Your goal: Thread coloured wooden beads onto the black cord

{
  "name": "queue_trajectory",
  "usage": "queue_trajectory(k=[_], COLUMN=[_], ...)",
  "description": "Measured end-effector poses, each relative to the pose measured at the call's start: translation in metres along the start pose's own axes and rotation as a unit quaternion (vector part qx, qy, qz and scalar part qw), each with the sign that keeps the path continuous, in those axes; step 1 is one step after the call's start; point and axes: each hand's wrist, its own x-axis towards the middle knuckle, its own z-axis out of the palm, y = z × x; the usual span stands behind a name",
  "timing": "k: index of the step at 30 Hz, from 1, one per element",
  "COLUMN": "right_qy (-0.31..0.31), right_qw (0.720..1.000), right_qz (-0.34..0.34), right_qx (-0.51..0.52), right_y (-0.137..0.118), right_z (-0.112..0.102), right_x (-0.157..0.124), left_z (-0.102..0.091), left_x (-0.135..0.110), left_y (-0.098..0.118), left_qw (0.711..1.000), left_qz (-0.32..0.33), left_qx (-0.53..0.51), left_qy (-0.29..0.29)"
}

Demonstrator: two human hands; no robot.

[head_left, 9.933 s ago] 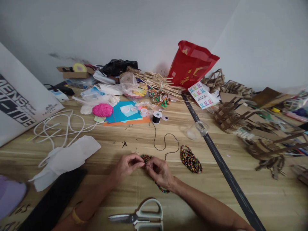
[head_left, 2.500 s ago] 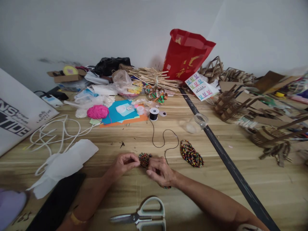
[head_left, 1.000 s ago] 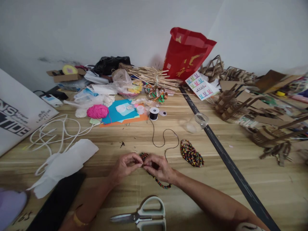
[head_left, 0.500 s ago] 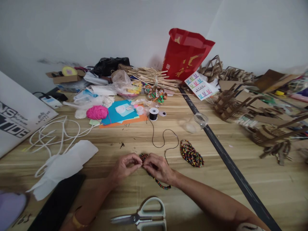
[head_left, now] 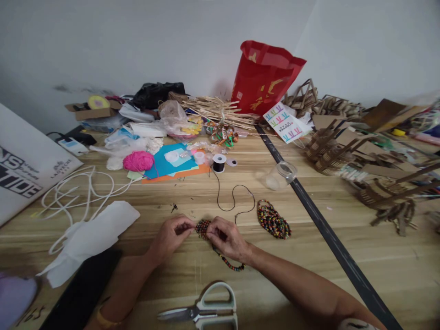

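Note:
A small cluster of multicoloured beads (head_left: 202, 228) lies between my two hands in the middle of the table. My right hand (head_left: 227, 239) pinches it from the right, partly covering it. At its left edge the thumb and forefinger of my left hand (head_left: 173, 237) are pressed together; what they grip is too small to make out. Below my right hand curves a string of beads (head_left: 232, 265). A black cord (head_left: 234, 197) runs from a spool (head_left: 219, 163) toward my right hand. To the right rests a coiled heap of bead strings (head_left: 274, 220).
Scissors with white handles (head_left: 216, 306) lie near the front edge. White cord (head_left: 90, 192) and white paper (head_left: 98, 238) are at left. A clear plastic jar (head_left: 282, 175) lies beside the dark strip (head_left: 319, 220). Pink yarn (head_left: 139, 161), a red bag (head_left: 264, 78) and woven baskets (head_left: 326, 151) stand farther back.
My left hand has moved a little left, away from my right hand, and more of the bead cluster shows between them. My right hand has stayed nearly in place.

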Motion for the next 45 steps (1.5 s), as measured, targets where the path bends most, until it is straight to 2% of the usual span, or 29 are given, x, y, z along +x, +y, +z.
queue_trajectory(k=[3,10,14,25,29,32,37,45], right_qy=[0.012,0.020,0.016,0.017,0.017,0.017,0.017,0.013], right_qw=[1.000,1.000,0.999,0.999,0.999,0.999,0.999,1.000], right_qz=[0.014,0.021,0.029,0.026,0.029,0.032,0.030,0.027], right_qx=[0.005,0.007,0.007,-0.007,-0.005,-0.003,0.001,-0.008], right_y=[0.000,0.002,0.002,0.002,0.003,0.002,0.001,0.001], right_z=[0.000,0.001,0.001,-0.001,0.000,0.000,-0.001,0.000], right_x=[0.001,0.001,0.000,0.001,0.002,0.002,0.002,0.001], left_z=[0.001,0.004,0.005,0.008,0.008,0.007,0.006,0.010], left_x=[0.000,-0.002,-0.003,-0.004,-0.002,-0.001,0.000,0.000], left_y=[0.002,-0.006,-0.008,-0.007,-0.006,-0.007,-0.004,0.005], left_qw=[0.998,0.992,0.985,0.982,0.990,0.998,0.992,0.980], left_qz=[0.021,0.053,0.067,0.078,0.055,0.015,-0.061,-0.094], left_qx=[0.055,0.116,0.158,0.174,0.125,0.049,-0.109,-0.170], left_qy=[-0.013,0.017,0.001,0.002,0.025,0.037,0.015,-0.035])
